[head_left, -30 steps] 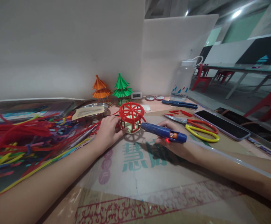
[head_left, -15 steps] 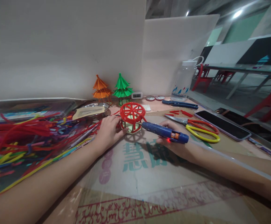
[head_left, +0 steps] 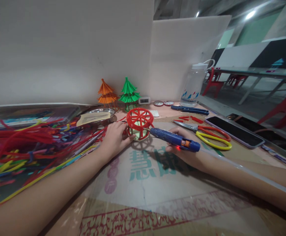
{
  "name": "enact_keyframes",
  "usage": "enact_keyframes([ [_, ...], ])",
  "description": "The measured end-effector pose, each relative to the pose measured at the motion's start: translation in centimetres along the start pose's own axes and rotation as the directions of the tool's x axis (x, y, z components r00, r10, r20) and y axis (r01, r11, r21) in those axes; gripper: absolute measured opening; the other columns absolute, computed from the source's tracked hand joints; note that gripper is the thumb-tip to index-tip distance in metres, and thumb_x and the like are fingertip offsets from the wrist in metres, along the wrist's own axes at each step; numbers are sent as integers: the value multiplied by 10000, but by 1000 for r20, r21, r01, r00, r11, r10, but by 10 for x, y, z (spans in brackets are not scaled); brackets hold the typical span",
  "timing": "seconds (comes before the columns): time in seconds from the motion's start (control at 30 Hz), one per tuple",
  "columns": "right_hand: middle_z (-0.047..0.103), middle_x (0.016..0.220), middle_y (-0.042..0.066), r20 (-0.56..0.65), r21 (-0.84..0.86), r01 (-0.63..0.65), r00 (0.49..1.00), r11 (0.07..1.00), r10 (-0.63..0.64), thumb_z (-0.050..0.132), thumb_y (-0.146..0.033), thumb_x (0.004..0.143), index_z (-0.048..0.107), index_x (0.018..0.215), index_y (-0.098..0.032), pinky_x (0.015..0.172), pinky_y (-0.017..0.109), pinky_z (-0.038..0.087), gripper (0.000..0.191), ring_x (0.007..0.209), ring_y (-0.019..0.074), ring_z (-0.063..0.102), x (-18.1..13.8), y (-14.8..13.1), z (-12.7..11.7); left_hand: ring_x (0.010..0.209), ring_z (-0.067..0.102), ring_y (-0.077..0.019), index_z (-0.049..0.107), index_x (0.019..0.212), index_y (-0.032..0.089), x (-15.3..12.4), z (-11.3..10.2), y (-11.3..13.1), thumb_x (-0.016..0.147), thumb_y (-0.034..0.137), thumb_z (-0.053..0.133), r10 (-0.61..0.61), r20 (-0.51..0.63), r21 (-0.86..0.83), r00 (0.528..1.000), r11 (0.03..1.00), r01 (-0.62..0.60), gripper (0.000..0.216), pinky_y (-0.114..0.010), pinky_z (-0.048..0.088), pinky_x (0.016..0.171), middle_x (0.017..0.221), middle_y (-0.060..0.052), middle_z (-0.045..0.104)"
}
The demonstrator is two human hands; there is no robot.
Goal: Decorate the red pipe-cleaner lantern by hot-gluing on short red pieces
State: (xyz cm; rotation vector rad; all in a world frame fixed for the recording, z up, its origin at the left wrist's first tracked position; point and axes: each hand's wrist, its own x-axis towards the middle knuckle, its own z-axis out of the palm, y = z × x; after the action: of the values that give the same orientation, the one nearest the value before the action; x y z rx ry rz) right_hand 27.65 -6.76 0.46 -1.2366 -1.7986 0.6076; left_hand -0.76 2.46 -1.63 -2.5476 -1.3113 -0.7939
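A red round frame with spokes (head_left: 140, 118) stands upright on the table in front of me, over a lower ring. My left hand (head_left: 117, 136) closes on its left side, thumb at the lower edge. In my right hand (head_left: 182, 142) is a blue glue gun (head_left: 173, 138) with a red light glowing on it. Its metal nozzle points left and reaches the frame's right side. A translucent glue stick (head_left: 251, 175) trails from the gun's back end over my right forearm.
Left lies a heap of colourful pipe cleaners (head_left: 34, 144). Behind stand an orange pagoda (head_left: 107, 93), a green pagoda (head_left: 128, 93) and a metal dish (head_left: 108, 113). Scissors (head_left: 214, 139), a phone (head_left: 234, 131), red scraps (head_left: 184, 118), a blue cutter (head_left: 189, 109) and a water bottle (head_left: 192, 87) are on the right.
The glue gun has shifted very slightly to the right, its nozzle still by the red frame. My left hand and the frame stay in place.
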Motion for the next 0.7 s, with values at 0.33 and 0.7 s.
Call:
enact_keyframes([
  [0.33,673,691,-20,-19,3,71,997,997,-71,809,-471,763,628,935,-248,543,289,464,334,586,171,595,2,4,0,1058,601,-332,647,1095,140,-1,-1,2,935,504,596,3,4,11,1000,1000,-3,401,-451,447,914,1104,-149,669],
  [0.7,665,705,-20,-22,2,72,997,997,-72,790,-449,763,615,926,-248,552,286,464,313,596,172,593,2,1,0,1052,601,-333,658,1076,140,0,0,2,927,493,609,2,-3,14,1000,1000,-2,386,-448,447,913,1089,-149,672],
])
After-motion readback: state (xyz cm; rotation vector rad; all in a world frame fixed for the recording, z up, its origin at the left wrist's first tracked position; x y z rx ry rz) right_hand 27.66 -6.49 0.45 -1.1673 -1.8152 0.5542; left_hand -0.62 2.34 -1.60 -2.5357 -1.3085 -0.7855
